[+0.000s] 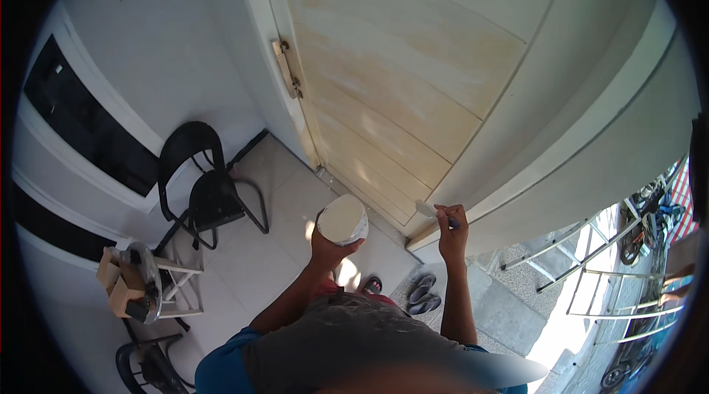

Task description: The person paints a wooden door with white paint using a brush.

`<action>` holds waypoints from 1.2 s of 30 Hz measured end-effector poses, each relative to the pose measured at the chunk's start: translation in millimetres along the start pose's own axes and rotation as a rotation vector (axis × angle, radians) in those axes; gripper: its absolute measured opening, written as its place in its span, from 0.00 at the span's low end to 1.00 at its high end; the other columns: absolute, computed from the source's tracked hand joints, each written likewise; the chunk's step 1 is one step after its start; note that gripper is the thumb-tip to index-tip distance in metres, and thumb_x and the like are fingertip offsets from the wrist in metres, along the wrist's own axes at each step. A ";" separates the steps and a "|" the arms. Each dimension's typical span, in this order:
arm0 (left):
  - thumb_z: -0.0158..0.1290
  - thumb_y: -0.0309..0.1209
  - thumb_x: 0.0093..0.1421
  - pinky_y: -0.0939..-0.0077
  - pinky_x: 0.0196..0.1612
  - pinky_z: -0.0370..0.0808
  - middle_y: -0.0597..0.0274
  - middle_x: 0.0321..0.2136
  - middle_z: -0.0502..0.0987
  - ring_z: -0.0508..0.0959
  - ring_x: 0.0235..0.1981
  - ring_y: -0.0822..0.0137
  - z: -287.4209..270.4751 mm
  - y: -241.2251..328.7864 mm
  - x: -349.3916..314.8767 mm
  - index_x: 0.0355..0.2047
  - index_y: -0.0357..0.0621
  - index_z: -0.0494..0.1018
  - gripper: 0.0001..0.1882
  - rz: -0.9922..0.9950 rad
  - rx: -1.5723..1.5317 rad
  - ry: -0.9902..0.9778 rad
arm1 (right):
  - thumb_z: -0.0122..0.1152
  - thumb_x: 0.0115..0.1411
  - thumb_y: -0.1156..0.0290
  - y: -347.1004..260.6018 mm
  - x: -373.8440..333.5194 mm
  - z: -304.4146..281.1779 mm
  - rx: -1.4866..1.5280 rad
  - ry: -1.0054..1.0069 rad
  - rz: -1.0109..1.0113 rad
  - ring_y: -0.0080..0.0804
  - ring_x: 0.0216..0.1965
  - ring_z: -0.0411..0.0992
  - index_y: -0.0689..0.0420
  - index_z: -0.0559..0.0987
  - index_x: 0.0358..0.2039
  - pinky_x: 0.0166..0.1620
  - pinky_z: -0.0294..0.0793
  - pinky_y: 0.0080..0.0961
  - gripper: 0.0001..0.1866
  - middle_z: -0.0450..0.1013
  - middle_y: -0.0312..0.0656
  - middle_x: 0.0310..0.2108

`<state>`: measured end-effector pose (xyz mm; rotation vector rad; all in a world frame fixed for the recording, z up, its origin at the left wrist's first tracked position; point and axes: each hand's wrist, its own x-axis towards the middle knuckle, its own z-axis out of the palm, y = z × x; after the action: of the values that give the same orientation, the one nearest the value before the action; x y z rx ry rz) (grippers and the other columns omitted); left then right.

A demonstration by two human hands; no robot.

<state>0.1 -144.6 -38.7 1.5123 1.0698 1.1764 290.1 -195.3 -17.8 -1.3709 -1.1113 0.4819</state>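
Before the door [413,91], two bare hands are at work. Left hand [334,249]: grip spread wide, cupped round the near side of a white tub [343,220], held in front of the door's lower edge. Tub top is round and cream; contents or lid, cannot tell. Its side shows white smears; any print there is too small to read. Right hand [453,224]: grip closed on the dark handle of a pale, flat-tipped tool [426,209], near the door's lower right corner. Brush or scraper, cannot tell; same for contact with the door. Door face: cream, grooved, clouded with whitish patches; metal handle plate [284,65] at its left edge. Left of the door: black chair [216,200]; farther out, cardboard boxes [127,290], markings unreadable. Right of the door: metal frame [565,250].
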 end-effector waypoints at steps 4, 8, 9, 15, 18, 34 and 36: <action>0.75 0.29 0.36 0.66 0.55 0.73 0.54 0.49 0.75 0.76 0.51 0.63 -25.5 14.9 -20.2 0.56 0.38 0.64 0.47 0.005 0.010 0.087 | 0.59 0.64 0.80 -11.4 16.2 38.2 0.086 -0.140 -0.036 0.32 0.41 0.76 0.64 0.77 0.35 0.41 0.74 0.22 0.02 0.71 0.42 0.36; 0.75 0.29 0.38 0.66 0.56 0.72 0.56 0.50 0.75 0.75 0.53 0.64 -54.0 31.7 -41.5 0.58 0.38 0.63 0.47 0.031 -0.061 0.172 | 0.61 0.62 0.80 -28.3 24.0 80.6 0.107 -0.277 -0.004 0.27 0.39 0.76 0.64 0.77 0.35 0.40 0.74 0.19 0.02 0.73 0.41 0.37; 0.75 0.29 0.38 0.66 0.57 0.71 0.57 0.50 0.74 0.75 0.53 0.63 -62.6 35.8 -45.8 0.59 0.39 0.63 0.47 0.055 -0.038 0.195 | 0.62 0.62 0.80 -31.0 22.8 92.4 0.113 -0.300 0.013 0.26 0.39 0.76 0.64 0.77 0.34 0.39 0.73 0.19 0.02 0.73 0.41 0.36; 0.75 0.31 0.39 0.66 0.59 0.69 0.56 0.53 0.72 0.72 0.56 0.63 -117.5 47.8 -85.3 0.60 0.41 0.62 0.48 0.016 -0.029 0.361 | 0.63 0.61 0.78 -32.2 1.2 166.2 0.182 -0.431 0.007 0.21 0.32 0.72 0.63 0.79 0.33 0.38 0.72 0.19 0.03 0.74 0.38 0.33; 0.75 0.32 0.41 0.66 0.59 0.69 0.55 0.54 0.71 0.71 0.57 0.62 -150.8 52.5 -112.4 0.60 0.41 0.62 0.47 -0.041 -0.052 0.434 | 0.63 0.62 0.76 -39.1 -14.1 211.9 0.243 -0.484 0.152 0.22 0.32 0.72 0.63 0.79 0.34 0.38 0.72 0.20 0.03 0.74 0.38 0.33; 0.75 0.35 0.39 0.65 0.59 0.68 0.56 0.54 0.71 0.72 0.57 0.62 -263.6 54.7 -238.8 0.61 0.41 0.62 0.49 -0.076 0.119 0.868 | 0.64 0.59 0.78 -123.9 -122.7 380.3 0.338 -0.922 0.113 0.25 0.36 0.72 0.63 0.79 0.32 0.44 0.72 0.22 0.03 0.71 0.36 0.35; 0.75 0.36 0.40 0.65 0.59 0.68 0.56 0.55 0.71 0.72 0.57 0.62 -265.0 53.3 -245.1 0.61 0.41 0.62 0.49 -0.073 0.126 0.895 | 0.64 0.58 0.79 -128.1 -125.5 385.7 0.316 -0.960 0.071 0.25 0.37 0.71 0.63 0.79 0.32 0.45 0.71 0.21 0.02 0.72 0.37 0.35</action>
<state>-295.9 -354.2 0.9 0.9983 1.7810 1.8200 -129.0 -123.7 -6.9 -0.8811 -1.6473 1.3924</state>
